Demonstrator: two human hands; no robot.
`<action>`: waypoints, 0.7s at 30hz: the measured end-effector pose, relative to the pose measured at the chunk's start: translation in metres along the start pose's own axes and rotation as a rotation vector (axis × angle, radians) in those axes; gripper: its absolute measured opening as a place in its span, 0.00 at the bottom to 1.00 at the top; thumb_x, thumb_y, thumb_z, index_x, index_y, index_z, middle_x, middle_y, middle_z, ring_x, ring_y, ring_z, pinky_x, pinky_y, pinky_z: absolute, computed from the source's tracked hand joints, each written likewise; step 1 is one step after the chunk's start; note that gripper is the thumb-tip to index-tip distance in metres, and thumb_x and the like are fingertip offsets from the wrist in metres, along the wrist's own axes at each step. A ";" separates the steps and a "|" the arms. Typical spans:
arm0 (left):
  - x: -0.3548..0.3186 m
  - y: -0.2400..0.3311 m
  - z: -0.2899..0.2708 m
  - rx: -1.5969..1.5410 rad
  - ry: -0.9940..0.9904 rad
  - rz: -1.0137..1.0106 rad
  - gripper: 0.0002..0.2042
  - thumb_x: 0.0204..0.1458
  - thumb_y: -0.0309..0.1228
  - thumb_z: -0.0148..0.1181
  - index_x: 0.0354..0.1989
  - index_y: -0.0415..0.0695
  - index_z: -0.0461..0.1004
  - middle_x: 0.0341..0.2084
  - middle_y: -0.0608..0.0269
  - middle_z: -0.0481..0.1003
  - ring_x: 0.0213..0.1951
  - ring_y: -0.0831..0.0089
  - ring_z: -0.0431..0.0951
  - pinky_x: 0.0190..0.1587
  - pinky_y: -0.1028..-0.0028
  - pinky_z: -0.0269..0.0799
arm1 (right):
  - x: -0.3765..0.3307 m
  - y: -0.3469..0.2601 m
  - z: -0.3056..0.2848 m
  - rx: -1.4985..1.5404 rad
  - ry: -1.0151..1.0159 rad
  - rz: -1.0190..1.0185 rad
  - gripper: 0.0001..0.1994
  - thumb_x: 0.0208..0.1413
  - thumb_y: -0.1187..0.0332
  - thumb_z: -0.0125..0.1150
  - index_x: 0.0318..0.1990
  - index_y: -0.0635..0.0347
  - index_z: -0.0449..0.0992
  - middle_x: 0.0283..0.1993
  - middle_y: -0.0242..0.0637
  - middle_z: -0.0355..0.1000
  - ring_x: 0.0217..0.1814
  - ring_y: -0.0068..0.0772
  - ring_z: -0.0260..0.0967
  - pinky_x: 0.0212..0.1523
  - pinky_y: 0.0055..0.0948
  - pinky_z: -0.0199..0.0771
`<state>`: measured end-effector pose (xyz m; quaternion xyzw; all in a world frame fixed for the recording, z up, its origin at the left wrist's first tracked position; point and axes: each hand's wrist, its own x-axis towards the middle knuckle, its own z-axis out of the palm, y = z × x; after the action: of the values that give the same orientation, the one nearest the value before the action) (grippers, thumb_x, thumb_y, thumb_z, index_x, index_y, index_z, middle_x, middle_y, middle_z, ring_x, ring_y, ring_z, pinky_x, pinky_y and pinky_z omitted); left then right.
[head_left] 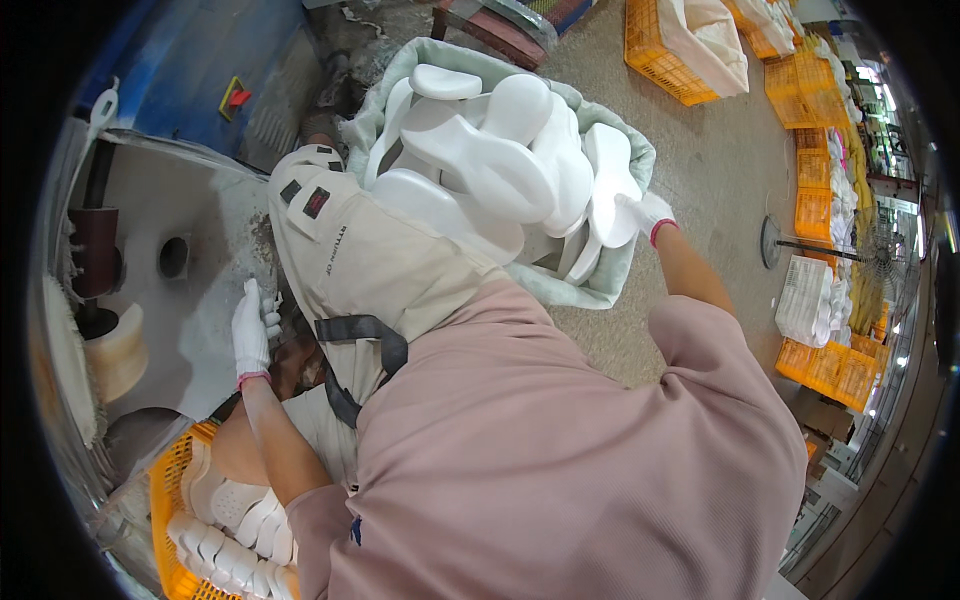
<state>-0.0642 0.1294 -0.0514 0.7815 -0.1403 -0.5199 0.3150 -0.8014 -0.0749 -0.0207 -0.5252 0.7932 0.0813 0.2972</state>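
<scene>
White sole point(608, 160) lies just inside the right edge of the green cloth-lined basket point(622, 270), beside a loose heap of other soles point(480, 165). Gloved fingers of the right hand point(647, 213) rest over its right side, toward the near end; whether they pinch it I cannot tell, as the thumb's hold is unclear. The left hand point(255, 325) has its fingers loosely spread, nothing visible in it, near the grey machine housing point(215, 210).

Held only at that side, the sole could probably twist or slip, its surface looking smooth against the glove. A careless tug might also unsettle the heap, since the pieces overlap at odd angles, and tip one over the soft rim.

Its long axis runs roughly along the basket's right edge, the broader end seemingly toward the near right corner, the other toward the far right corner.
</scene>
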 end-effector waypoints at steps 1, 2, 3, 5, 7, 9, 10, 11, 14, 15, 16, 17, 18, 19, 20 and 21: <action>0.000 -0.001 -0.001 0.027 0.010 -0.001 0.37 0.67 0.64 0.53 0.67 0.42 0.70 0.43 0.63 0.78 0.33 0.77 0.75 0.35 0.76 0.72 | -0.001 -0.001 -0.006 0.137 0.012 -0.037 0.37 0.51 0.42 0.71 0.63 0.59 0.79 0.59 0.51 0.81 0.61 0.48 0.79 0.62 0.38 0.75; -0.001 -0.002 -0.002 0.062 0.058 -0.001 0.37 0.67 0.64 0.53 0.67 0.42 0.69 0.44 0.62 0.79 0.33 0.77 0.75 0.35 0.75 0.72 | 0.000 -0.002 -0.011 0.119 0.090 -0.019 0.35 0.53 0.42 0.69 0.62 0.59 0.80 0.59 0.50 0.81 0.61 0.48 0.79 0.62 0.39 0.75; 0.000 -0.003 -0.002 0.015 0.053 0.006 0.34 0.67 0.64 0.52 0.62 0.43 0.72 0.41 0.64 0.78 0.31 0.79 0.73 0.32 0.77 0.70 | 0.002 -0.002 -0.018 0.099 0.122 -0.009 0.34 0.55 0.43 0.67 0.61 0.59 0.81 0.58 0.50 0.82 0.61 0.48 0.80 0.62 0.40 0.75; 0.000 -0.004 -0.003 -0.061 0.065 0.020 0.30 0.68 0.63 0.50 0.52 0.45 0.77 0.35 0.67 0.77 0.26 0.83 0.69 0.26 0.79 0.64 | 0.007 -0.010 -0.026 0.044 0.213 0.000 0.30 0.57 0.44 0.64 0.58 0.56 0.83 0.54 0.49 0.83 0.60 0.48 0.81 0.62 0.41 0.75; -0.002 -0.003 -0.001 -0.119 0.022 -0.014 0.28 0.69 0.62 0.50 0.50 0.45 0.77 0.33 0.70 0.76 0.24 0.84 0.67 0.23 0.80 0.61 | 0.007 -0.031 -0.025 -0.013 0.281 0.106 0.28 0.56 0.46 0.65 0.58 0.56 0.84 0.53 0.48 0.84 0.59 0.47 0.81 0.63 0.40 0.75; -0.005 -0.001 0.002 -0.127 0.004 -0.039 0.27 0.70 0.61 0.50 0.49 0.46 0.77 0.30 0.72 0.74 0.23 0.84 0.65 0.22 0.79 0.58 | -0.002 -0.065 -0.016 0.117 0.387 -0.034 0.30 0.55 0.49 0.68 0.59 0.62 0.82 0.56 0.51 0.82 0.61 0.50 0.79 0.63 0.40 0.75; -0.007 0.000 0.004 -0.103 0.035 -0.050 0.27 0.70 0.60 0.50 0.48 0.46 0.77 0.29 0.73 0.73 0.22 0.84 0.64 0.22 0.79 0.57 | -0.009 -0.083 -0.009 0.166 0.307 -0.100 0.32 0.53 0.48 0.70 0.59 0.63 0.81 0.56 0.53 0.81 0.61 0.53 0.79 0.64 0.42 0.75; -0.009 0.001 0.006 -0.076 0.067 -0.061 0.26 0.70 0.60 0.50 0.47 0.46 0.78 0.28 0.74 0.72 0.22 0.85 0.63 0.21 0.79 0.56 | -0.016 -0.104 0.003 0.194 0.243 -0.096 0.35 0.51 0.47 0.72 0.60 0.64 0.80 0.56 0.56 0.81 0.61 0.56 0.79 0.64 0.44 0.75; -0.012 0.002 0.010 0.008 0.082 -0.063 0.26 0.70 0.60 0.50 0.45 0.47 0.78 0.26 0.76 0.70 0.21 0.86 0.61 0.21 0.80 0.55 | -0.026 -0.146 0.022 -0.088 0.207 -0.137 0.37 0.48 0.54 0.77 0.65 0.64 0.76 0.58 0.54 0.80 0.60 0.51 0.80 0.64 0.41 0.75; -0.011 0.003 0.010 -0.002 0.019 -0.054 0.26 0.70 0.60 0.51 0.43 0.47 0.78 0.26 0.76 0.70 0.22 0.85 0.63 0.22 0.79 0.58 | -0.025 -0.150 0.022 0.051 0.147 -0.088 0.39 0.47 0.54 0.78 0.66 0.65 0.75 0.58 0.53 0.80 0.60 0.48 0.80 0.63 0.39 0.76; -0.010 0.003 0.010 0.033 0.055 -0.048 0.26 0.70 0.60 0.51 0.44 0.47 0.78 0.27 0.75 0.71 0.23 0.84 0.64 0.24 0.79 0.59 | -0.025 -0.151 0.019 0.213 0.034 -0.101 0.40 0.47 0.55 0.78 0.67 0.66 0.74 0.58 0.51 0.81 0.60 0.46 0.80 0.63 0.37 0.77; -0.008 0.003 0.010 0.050 0.088 -0.032 0.26 0.69 0.60 0.51 0.44 0.47 0.79 0.28 0.75 0.72 0.24 0.84 0.65 0.25 0.79 0.61 | -0.027 -0.149 0.013 0.378 0.007 -0.090 0.42 0.47 0.55 0.79 0.68 0.67 0.73 0.58 0.49 0.81 0.60 0.43 0.79 0.62 0.35 0.78; -0.005 0.005 0.010 0.068 0.148 -0.018 0.26 0.69 0.60 0.51 0.44 0.46 0.79 0.29 0.74 0.73 0.25 0.84 0.67 0.26 0.79 0.63 | -0.028 -0.144 0.003 0.495 0.009 -0.198 0.40 0.47 0.56 0.79 0.67 0.67 0.74 0.58 0.49 0.81 0.59 0.42 0.80 0.60 0.35 0.79; -0.003 0.006 0.010 0.047 0.115 0.009 0.27 0.69 0.60 0.52 0.45 0.45 0.79 0.30 0.73 0.73 0.26 0.83 0.68 0.27 0.79 0.63 | -0.036 -0.141 -0.009 0.612 0.098 -0.279 0.39 0.47 0.57 0.79 0.65 0.68 0.75 0.58 0.49 0.81 0.57 0.41 0.81 0.57 0.35 0.80; -0.001 0.010 0.011 0.021 0.114 0.035 0.27 0.69 0.59 0.53 0.47 0.45 0.80 0.31 0.73 0.74 0.27 0.83 0.69 0.28 0.79 0.64 | -0.047 -0.140 -0.019 0.725 0.189 -0.366 0.37 0.47 0.58 0.79 0.64 0.68 0.76 0.58 0.48 0.81 0.56 0.41 0.81 0.55 0.35 0.81; -0.002 0.015 0.014 -0.002 0.103 0.077 0.27 0.68 0.59 0.54 0.48 0.44 0.80 0.33 0.72 0.75 0.28 0.83 0.70 0.29 0.79 0.65 | -0.062 -0.139 -0.034 0.467 0.323 -0.270 0.32 0.47 0.61 0.79 0.60 0.67 0.79 0.55 0.46 0.82 0.51 0.36 0.82 0.49 0.36 0.83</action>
<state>-0.0755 0.1141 -0.0444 0.8009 -0.1535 -0.4666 0.3424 -0.6750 -0.1022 0.0671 -0.5494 0.7504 -0.2278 0.2883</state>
